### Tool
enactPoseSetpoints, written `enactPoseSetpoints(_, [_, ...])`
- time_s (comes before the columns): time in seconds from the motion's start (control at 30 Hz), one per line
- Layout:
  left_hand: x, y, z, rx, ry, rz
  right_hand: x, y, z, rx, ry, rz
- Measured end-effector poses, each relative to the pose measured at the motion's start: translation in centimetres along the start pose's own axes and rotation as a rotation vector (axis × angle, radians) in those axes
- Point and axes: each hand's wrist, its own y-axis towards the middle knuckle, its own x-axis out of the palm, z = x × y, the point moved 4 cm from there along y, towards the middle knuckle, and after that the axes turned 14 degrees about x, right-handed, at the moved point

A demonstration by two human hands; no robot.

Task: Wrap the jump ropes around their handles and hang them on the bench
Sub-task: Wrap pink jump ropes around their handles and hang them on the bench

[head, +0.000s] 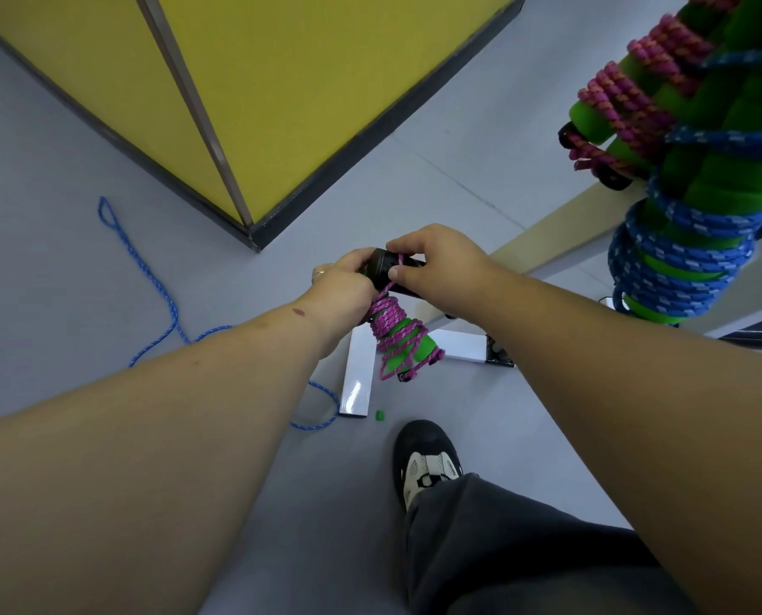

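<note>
The left hand (345, 286) curls around the top of the green handles (408, 346), which are wound with purple rope (388, 317). The right hand (436, 264) pinches the black handle cap (383, 268) between thumb and fingers. No writing is readable. 2 wrapped bundles, blue (689, 241) and pink (627, 108), hang at right. A loose blue rope (157, 286) lies on the grey floor (59, 259), near a shoe (428, 459).

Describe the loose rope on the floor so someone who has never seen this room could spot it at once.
Start at the big yellow panel whose dark-edged corner meets the grey floor. Just left of and below that corner, a thin blue rope trails in a wavy line and passes behind the left forearm. Unlike the blue rope bundle and pink rope bundle at right, it lies unwound, wrapped round no green handles.
</note>
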Motion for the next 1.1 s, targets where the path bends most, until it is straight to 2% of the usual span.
enactPoseSetpoints(0.13, [2.2,-1.4,0.0,-0.017,-0.031,-0.072,-0.4,-0.5,-0.2,-0.006,-0.314,0.091])
enactPoseSetpoints(0.27, [3.7,-1.5,-0.8,-0.045,-0.146,0.003,-0.5,-1.8,-0.1,0.032,-0.65,0.201])
enactPoseSetpoints(0.37, [4.1,-1.9,-0.8,-0.088,-0.226,0.032,-0.8,-2.6,-0.2,0.076,-0.795,0.239])
enactPoseSetpoints(0.57, [3.9,-3.4,-0.3,-0.139,-0.259,0.022,-1.2,-3.0,-0.1,0.137,-0.867,0.224])
enactPoseSetpoints(0.7, [2.1,-4.5,0.1,-0.157,-0.182,0.067,-0.8,-3.2,0.4,0.037,-0.903,0.273])
enactPoseSetpoints(0.8, [1.5,-5.8,0.6,-0.168,-0.242,0.132,-0.5,-3.8,0.6,-0.06,-0.892,0.304])
enactPoseSetpoints(0.9, [2.0,-7.0,1.6,-0.147,-0.219,0.16,-0.6,-4.4,0.2,-0.074,-0.812,0.295])
enactPoseSetpoints(1.03, [1.7,-7.4,3.0,-0.086,-0.194,0.237,-0.5,-5.7,-1.0,-0.001,-0.755,0.198])
enactPoseSetpoints(1.1, [1.6,-7.6,3.7,-0.056,-0.199,0.265,-0.4,-6.6,-2.0,0.043,-0.775,0.089])
